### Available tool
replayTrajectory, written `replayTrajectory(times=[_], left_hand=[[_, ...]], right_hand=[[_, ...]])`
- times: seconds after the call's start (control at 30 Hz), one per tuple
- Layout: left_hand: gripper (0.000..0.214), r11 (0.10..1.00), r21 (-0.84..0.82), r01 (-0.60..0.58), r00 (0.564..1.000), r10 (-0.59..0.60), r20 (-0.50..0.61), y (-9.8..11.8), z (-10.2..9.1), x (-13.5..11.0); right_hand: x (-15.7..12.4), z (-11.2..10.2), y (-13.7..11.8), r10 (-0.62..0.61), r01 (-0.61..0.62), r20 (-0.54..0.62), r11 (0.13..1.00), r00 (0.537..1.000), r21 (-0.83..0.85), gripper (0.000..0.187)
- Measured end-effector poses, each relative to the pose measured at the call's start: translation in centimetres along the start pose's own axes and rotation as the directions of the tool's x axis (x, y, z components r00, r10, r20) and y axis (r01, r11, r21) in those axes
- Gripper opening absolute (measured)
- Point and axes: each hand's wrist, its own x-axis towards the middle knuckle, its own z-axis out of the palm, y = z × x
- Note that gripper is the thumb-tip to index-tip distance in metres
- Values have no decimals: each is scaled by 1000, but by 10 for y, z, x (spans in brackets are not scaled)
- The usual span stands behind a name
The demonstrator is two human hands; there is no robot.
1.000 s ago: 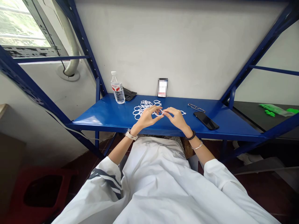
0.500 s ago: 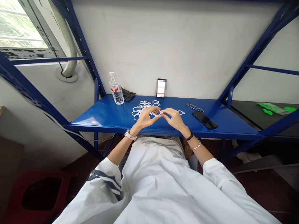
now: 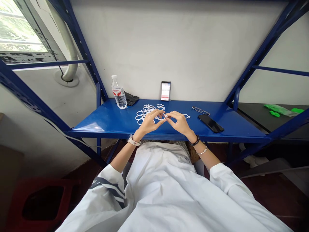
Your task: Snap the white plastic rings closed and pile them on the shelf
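Both of my hands meet over the front part of the blue table, fingertips nearly touching. Between them is a white plastic ring with a small tab. My left hand curls around the ring's left side, thumb below and fingers above. At the ring's tab end, my right hand pinches with thumb and forefinger; the fingertips partly hide the tab. Behind my left hand lies a loose pile of similar white rings. Another white ring lies just past my right hand, partly covered by it.
A water bottle and a black pouch stand at the back left. A lit phone leans against the wall. Eyeglasses and a dark phone lie to the right. Blue frame posts rise at both sides.
The whole view has shifted slightly. My hands stay together on the ring, which shows a little more openly between the fingers now; the pile and other things have not moved.
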Motion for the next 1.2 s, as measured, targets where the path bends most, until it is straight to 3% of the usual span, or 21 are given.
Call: replayTrajectory(times=[0.13,0.23,0.33,0.4,0.53,0.63,0.8,0.9,1.07,1.13,1.2], left_hand=[[52,997,30,69,991,-72,111,-5,-2,0],[64,976,136,170,965,-193,178,-9,-8,0],[49,939,271,214,923,-284,258,-18,-20,0],[34,911,352,214,865,-344,365,-24,-27,-1],[18,882,429,197,691,-435,577,-35,-29,-2],[12,878,439,191,633,-452,628,-38,-21,-3],[14,891,414,186,669,-424,611,-41,-12,-5],[15,927,307,217,728,-363,582,-40,-19,-3],[25,939,40,342,856,-329,399,-31,-35,3],[33,901,-100,421,872,-372,317,-25,-37,5],[38,821,-262,507,855,-440,274,-20,-36,7]], right_hand=[[2,-2,9,47,-44,52,998,998,-54,31],[4,-5,28,169,-149,74,964,983,-221,27],[3,-13,53,352,-288,80,859,932,-423,25],[0,-19,69,454,-356,77,782,888,-511,26],[-7,-24,91,558,-424,49,683,829,-595,28],[-10,-21,97,586,-442,36,648,809,-620,29],[-11,-19,98,595,-449,26,635,804,-628,25],[-11,-20,97,565,-457,-5,662,825,-595,23],[-5,-20,89,495,-451,3,795,869,-405,21],[-3,-17,81,424,-398,34,873,905,-282,25],[-2,-12,67,299,-284,79,946,951,-157,41]])
